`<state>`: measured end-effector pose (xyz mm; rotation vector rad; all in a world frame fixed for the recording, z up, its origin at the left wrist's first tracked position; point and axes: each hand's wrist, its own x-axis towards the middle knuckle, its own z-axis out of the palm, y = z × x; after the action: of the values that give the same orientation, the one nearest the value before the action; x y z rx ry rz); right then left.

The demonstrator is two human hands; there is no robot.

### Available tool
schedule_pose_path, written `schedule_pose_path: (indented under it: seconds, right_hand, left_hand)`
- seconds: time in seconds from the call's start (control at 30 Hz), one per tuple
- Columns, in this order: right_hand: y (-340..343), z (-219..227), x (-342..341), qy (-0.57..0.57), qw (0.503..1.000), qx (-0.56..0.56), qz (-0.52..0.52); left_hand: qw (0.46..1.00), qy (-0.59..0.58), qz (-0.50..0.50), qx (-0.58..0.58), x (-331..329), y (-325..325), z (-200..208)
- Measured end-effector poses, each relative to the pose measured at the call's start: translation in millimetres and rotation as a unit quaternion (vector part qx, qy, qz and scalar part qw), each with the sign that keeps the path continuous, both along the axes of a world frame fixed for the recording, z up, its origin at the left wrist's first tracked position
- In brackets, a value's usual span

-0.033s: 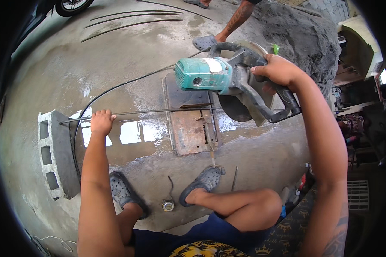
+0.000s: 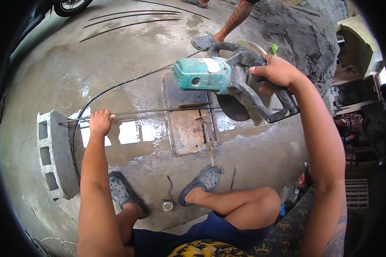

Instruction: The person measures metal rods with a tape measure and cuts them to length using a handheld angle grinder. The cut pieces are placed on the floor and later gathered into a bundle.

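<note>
The left hand (image 2: 101, 123) held a thin metal rod (image 2: 150, 111), fingers curled over it. The rod lay across a rusty base plate (image 2: 186, 132), its left end over a hollow concrete block (image 2: 64, 158). The right hand (image 2: 281, 73) had its fingers wrapped around the black handle (image 2: 290, 103) of a teal cut-off saw (image 2: 203, 77). A tape measure (image 2: 167, 205) lay between the shoes (image 2: 207, 179).

Right fingers (image 2: 267, 88) partly hidden, we lose the rod (image 2: 154, 111) behind the saw (image 2: 203, 75), wheel (image 2: 72, 6) and bystander's leg (image 2: 236, 23) cut off above
</note>
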<state>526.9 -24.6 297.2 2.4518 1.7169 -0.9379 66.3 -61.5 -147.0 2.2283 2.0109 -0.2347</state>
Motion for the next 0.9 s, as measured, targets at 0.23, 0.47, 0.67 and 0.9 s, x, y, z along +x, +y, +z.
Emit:
schedule_pose_path:
  seconds: [0.23, 0.47, 0.67, 0.9]
  right_hand:
    - [-70.5, -56.7, 6.5, 0.101, 0.987, 0.04, -0.116]
    - [-95.6, -96.3, 26.8, 0.298, 0.935, 0.034, -0.191]
    - [-108.5, -113.5, 20.8, 0.231, 0.956, 0.05, -0.172]
    - [-123.0, -130.9, 25.3, 0.217, 0.958, 0.071, -0.176]
  left_hand:
    - [1.0, 0.025, -0.002, -0.002, -2.6, -1.9, 2.1]
    - [1.0, 0.024, 0.002, 0.006, -0.1, 7.8, 3.4]
    - [1.0, 0.018, 0.008, -0.005, 1.2, 9.4, 5.6]
    - [1.0, 0.017, 0.002, -0.006, -0.4, 9.7, 4.0]
